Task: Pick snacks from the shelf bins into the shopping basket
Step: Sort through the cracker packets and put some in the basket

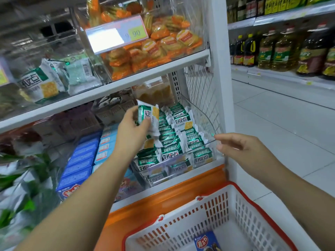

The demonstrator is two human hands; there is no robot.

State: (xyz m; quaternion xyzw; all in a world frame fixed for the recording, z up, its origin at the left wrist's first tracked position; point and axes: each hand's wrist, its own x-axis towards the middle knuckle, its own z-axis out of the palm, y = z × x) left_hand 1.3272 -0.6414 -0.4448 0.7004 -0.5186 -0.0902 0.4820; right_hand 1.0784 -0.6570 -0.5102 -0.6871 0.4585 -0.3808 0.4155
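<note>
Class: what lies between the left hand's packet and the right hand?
Head view: stacked green-and-white packets in the clear bin, from the held packet to the right hand.

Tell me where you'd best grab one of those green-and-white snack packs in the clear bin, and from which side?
Pinch a green-and-white pack by its raised upper edge, coming from above through the clear bin's open top. The packs lie overlapped in rows, so only their upper edges stand free, and the bin walls block the sides. The left hand pinches a lifted pack.

Left hand and right hand bare; both forearms bare right to frame edge
</note>
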